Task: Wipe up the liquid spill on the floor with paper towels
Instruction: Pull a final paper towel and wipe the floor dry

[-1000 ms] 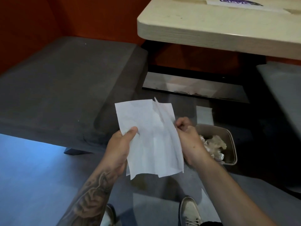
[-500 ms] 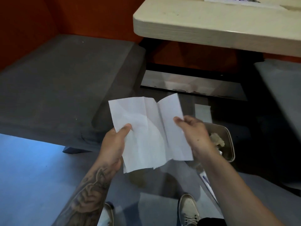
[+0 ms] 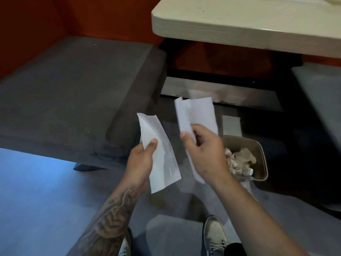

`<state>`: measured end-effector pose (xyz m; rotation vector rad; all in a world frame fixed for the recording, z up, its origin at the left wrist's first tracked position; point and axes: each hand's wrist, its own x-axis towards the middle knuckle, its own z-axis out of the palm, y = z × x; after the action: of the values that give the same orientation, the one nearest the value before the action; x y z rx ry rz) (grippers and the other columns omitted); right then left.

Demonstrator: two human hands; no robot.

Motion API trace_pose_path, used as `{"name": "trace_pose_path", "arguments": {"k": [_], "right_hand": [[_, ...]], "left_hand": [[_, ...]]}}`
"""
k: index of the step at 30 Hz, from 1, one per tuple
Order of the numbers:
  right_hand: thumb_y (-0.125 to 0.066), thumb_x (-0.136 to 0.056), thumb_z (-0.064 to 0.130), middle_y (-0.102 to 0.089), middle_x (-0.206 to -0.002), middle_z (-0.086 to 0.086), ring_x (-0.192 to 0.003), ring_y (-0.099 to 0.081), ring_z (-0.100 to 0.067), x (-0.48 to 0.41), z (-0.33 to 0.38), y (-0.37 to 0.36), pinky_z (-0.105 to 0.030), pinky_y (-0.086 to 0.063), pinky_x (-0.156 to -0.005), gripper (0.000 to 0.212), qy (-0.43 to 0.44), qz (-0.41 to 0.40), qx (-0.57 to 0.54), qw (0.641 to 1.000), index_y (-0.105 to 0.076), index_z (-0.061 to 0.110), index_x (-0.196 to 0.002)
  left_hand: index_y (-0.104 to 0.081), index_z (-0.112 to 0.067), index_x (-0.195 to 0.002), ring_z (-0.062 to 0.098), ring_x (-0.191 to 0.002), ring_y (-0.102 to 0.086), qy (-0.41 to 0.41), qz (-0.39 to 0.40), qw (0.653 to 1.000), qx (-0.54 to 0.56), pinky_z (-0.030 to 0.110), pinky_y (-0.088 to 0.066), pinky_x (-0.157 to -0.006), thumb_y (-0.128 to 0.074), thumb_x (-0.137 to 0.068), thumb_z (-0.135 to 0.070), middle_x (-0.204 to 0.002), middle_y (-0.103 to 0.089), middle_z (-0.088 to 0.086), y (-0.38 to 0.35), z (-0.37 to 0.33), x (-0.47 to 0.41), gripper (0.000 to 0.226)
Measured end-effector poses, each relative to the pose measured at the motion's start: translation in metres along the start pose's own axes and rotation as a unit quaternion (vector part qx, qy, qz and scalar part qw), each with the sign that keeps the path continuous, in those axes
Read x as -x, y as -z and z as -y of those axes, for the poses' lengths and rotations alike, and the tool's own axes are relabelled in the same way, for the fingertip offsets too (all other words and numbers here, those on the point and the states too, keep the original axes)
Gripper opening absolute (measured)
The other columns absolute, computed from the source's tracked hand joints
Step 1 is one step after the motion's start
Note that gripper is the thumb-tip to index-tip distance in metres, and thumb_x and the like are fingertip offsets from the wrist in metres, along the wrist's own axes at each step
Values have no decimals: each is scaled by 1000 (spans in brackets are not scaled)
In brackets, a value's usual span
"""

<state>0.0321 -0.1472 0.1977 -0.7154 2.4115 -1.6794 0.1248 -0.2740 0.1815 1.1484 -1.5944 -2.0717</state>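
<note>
While both hands are up at waist height over the floor, neither is down at the spill yet. Left hand pinches a white paper towel betw. thumb and fingers, sheet hanging folded lengthwise, lower corner loose. Right hand is closed round a second paper towel, top half standing up above the knuckles, partly folded over. The two sheets are apart, a clear gap betw. them.

Spill: a faint yellowish wet patch on the grey floor directly below the hands, just ahead of the person's shoe. Hard to tell its full extent, reflections muddy it.

Brown tray w/ crumpled used towels sits on the floor near the right hand, close to the table's base; grey bench off to the left.

To do this step well, I'd say: stack or bunch the two sheets into one pad, crouch, press flat on the patch and let it soak before dragging. Work from the outer edge inward so the liquid doesn't spread twd. the shoe or bench leg. Then used paper goes in the tray.
</note>
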Motion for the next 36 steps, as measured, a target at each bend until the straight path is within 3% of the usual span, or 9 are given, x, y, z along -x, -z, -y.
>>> {"name": "trace_pose_path", "arguments": {"k": [8, 12, 14, 16, 19, 25, 28, 32, 36], "right_hand": [[-49, -96, 48, -65, -121, 16, -108, -61, -5, 18, -10, -27, -34, -54, -96, 38, -37, 174, -16, 984, -64, 31, -127], [-39, -88, 44, -64, -88, 10, -83, -60, -11, 18, -6, -20, -34, -54, -77, 28, -74, 268, -30, 960, -63, 31, -93], [-47, -92, 31, -63, -82, 13, -75, -57, -5, 13, -5, -15, -22, -47, -67, 22, -78, 255, -57, 962, -68, 24, -89], [-56, -98, 27, -68, -96, 15, -82, -61, 1, 5, -12, -8, -17, -46, -71, 16, -91, 166, -89, 978, -71, 25, -104], [-62, -93, 48, -66, -116, 8, -106, -62, -8, -4, -37, -2, -28, -51, -88, 33, -161, 67, -108, 979, -62, 30, -121], [-55, -74, 83, -69, -126, -2, -116, -64, -25, 20, -98, -25, -49, -45, -106, 83, -418, 138, -278, 854, -57, 26, -134], [-54, -82, 75, -73, -120, -4, -110, -69, -29, 45, -131, -31, -48, -53, -92, 71, -475, 144, -355, 792, -61, 23, -129], [-63, -89, 57, -71, -124, -9, -114, -67, -30, 87, -174, -47, -49, -46, -106, 54, -523, 175, -366, 750, -69, 17, -125], [-74, -88, 20, -72, -120, -13, -106, -71, -29, 105, -218, -65, -44, -54, -98, 37, -516, 174, -274, 793, -66, 8, -122]], "left_hand": [[-73, -15, -106, 26, -101, -74, 24, 84, 991, 99, 42, -55, -92, -52, -93, -55, -107, -77, 12, -5, 2, 4, 47], [-73, -9, -109, 43, -101, -70, 25, 102, 994, 19, 57, -55, -94, -66, -91, -46, -105, -74, 23, 2, 3, 3, 42], [-72, -9, -108, 41, -98, -72, 41, 81, 996, 8, 59, -53, -95, -64, -96, -29, -104, -75, 20, 7, 6, 0, 25], [-70, -10, -111, 38, -99, -72, 60, 76, 995, 16, 60, -52, -97, -63, -97, -23, -106, -76, 16, 13, 7, -3, 20], [-67, -7, -120, 36, -103, -71, 91, 104, 989, 44, 55, -53, -97, -66, -95, -25, -113, -75, 14, 21, 9, -5, 31], [-65, -1, -126, 36, -111, -68, 136, 135, 979, 67, 49, -53, -97, -64, -95, -21, -121, -71, 17, 32, 33, -4, 37], [-65, -1, -124, 38, -112, -68, 176, 109, 978, 30, 54, -50, -102, -65, -94, -19, -121, -71, 17, 44, 68, -11, 34], [-70, -5, -106, 38, -105, -69, 188, 22, 980, -65, 55, -52, -99, -68, -93, -18, -112, -73, 17, 59, 120, -24, 18], [-69, -9, -102, 33, -98, -68, 176, -24, 972, -156, 50, -53, -97, -65, -96, -25, -108, -72, 14, 69, 172, -49, 17]]}}
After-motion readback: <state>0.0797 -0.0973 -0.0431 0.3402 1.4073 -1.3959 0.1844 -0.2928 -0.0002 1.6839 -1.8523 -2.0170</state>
